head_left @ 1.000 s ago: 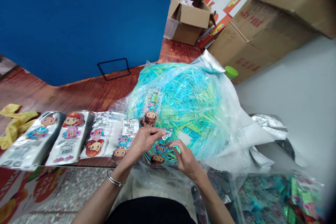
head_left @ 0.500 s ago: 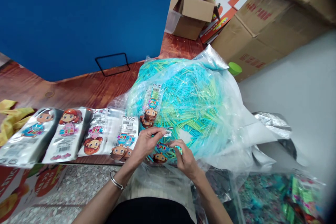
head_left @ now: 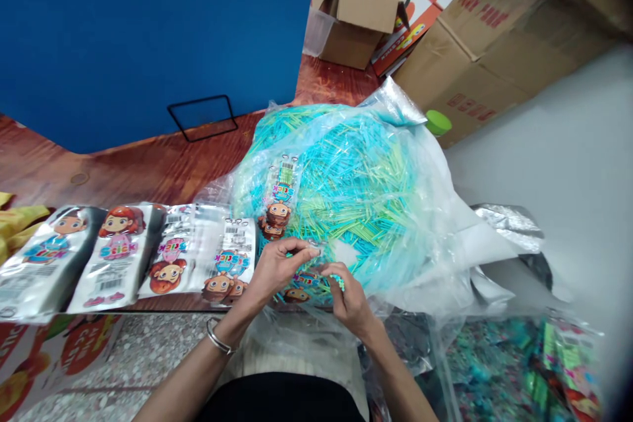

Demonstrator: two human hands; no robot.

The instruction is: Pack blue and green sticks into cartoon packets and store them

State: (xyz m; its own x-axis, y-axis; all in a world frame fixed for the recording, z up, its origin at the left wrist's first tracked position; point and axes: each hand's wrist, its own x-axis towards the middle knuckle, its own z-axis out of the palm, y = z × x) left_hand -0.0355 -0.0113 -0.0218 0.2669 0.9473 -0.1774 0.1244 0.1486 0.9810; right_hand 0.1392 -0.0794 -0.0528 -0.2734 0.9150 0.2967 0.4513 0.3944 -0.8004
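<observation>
My left hand [head_left: 275, 269] pinches the top edge of a small printed cartoon packet [head_left: 304, 283] lying at the near edge of a large clear plastic bag [head_left: 395, 211] heaped with thin blue and green sticks [head_left: 356, 184]. My right hand [head_left: 350, 300] is closed beside it, gripping a few blue-green sticks at the packet's mouth. Another packet [head_left: 279, 201] lies on top of the stick heap.
A row of filled silver cartoon packets [head_left: 119, 254] lies to the left on the wooden surface. Yellow cloth [head_left: 14, 224] sits far left. Cardboard boxes [head_left: 475, 46] stand behind, with a green lid [head_left: 438, 122]. More packets in plastic [head_left: 509, 369] lie at lower right.
My hands have stayed together on the packet, shifting slightly left and nearer. The view moved a little, otherwise nothing shifted.
</observation>
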